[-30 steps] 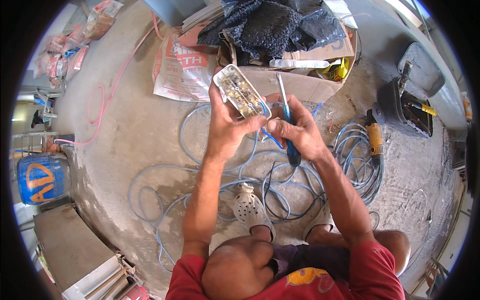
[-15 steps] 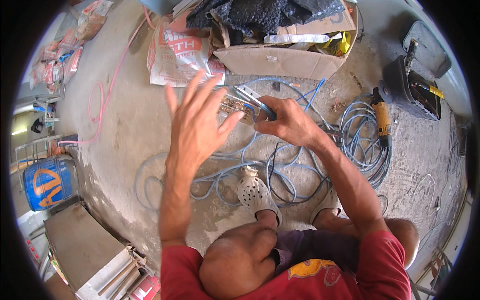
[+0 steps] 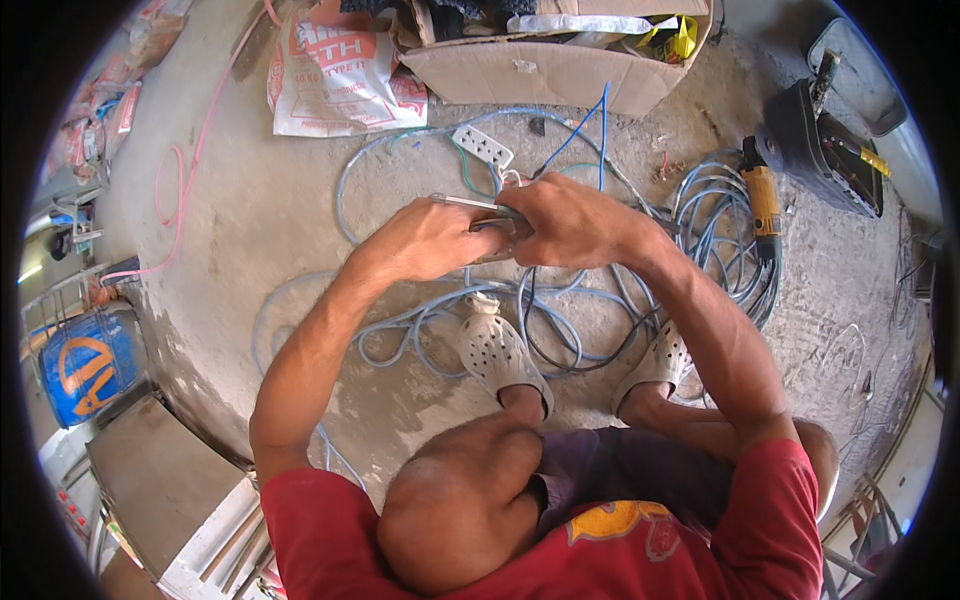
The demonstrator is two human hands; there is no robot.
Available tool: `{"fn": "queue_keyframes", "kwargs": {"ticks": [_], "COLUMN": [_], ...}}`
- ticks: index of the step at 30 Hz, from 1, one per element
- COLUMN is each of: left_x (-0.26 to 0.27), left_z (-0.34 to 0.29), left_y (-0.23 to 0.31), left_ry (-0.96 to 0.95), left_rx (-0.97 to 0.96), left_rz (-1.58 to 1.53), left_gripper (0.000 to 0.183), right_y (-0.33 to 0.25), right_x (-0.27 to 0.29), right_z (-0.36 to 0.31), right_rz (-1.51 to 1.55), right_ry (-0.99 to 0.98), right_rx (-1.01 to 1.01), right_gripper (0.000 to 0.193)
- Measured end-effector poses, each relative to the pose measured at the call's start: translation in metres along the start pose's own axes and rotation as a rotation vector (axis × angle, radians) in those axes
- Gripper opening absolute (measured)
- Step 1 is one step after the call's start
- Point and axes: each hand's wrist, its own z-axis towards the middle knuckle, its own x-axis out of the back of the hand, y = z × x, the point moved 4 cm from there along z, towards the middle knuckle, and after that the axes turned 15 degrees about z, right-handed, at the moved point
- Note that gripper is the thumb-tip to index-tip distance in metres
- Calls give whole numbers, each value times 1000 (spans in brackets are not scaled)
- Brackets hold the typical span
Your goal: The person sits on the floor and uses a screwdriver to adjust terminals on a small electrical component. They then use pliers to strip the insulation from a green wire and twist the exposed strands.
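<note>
My left hand (image 3: 425,240) and my right hand (image 3: 575,225) meet over the floor, fingers curled. In the right hand is a slim tool (image 3: 465,203) with a bright metal shaft and a darker grip; its thin end points left across my left hand. The left hand's fingers close round an opened socket housing, mostly hidden between the hands; only a pale edge (image 3: 495,257) shows beneath them. Just beyond lies a white socket strip face (image 3: 485,146), with blue, green and white wires running by it.
Blue cable (image 3: 420,330) loops around my shoes. At right lie a yellow angle grinder (image 3: 763,210), a cable coil (image 3: 705,235) and a black toolbox (image 3: 825,165). A cardboard box (image 3: 560,75) and a white-red sack (image 3: 340,90) stand ahead. A blue drum (image 3: 90,370) is at left.
My left hand, spread above the opened housing before, has come down and curled its fingers beside the right. The housing is now mostly covered, while the white strip face shows fully.
</note>
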Motion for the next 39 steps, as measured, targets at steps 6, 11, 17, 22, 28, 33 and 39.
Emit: {"fn": "queue_keyframes", "kwargs": {"ticks": [6,11,17,22,28,33,39], "left_x": [-52,-86,-69,-71,-82,-95,-151], "left_z": [-5,-6,-8,-10,-4,-8,11], "left_y": [-11,-24,-13,-14,-15,-7,-33], "left_ry": [-166,109,2,-116,96,38,124], "left_rx": [155,-27,45,12,-147,-51,185], "left_rz": [-415,-222,-294,-348,-442,-610,-598], "left_gripper": [38,39,42,47,53,53,50], "right_y": [13,25,22,22,41,60,93], "right_x": [-15,-24,-16,-17,-17,-29,-49], "right_z": [-9,-13,-13,-12,-8,-11,-4], "right_rz": [-160,-337,-377,-279,-30,250,149], "right_ry": [-120,-85,54,73,64,44,102], "right_rx": [20,224,403,481,359,277,245], "right_gripper": [28,16,12,15,16,12,25]}}
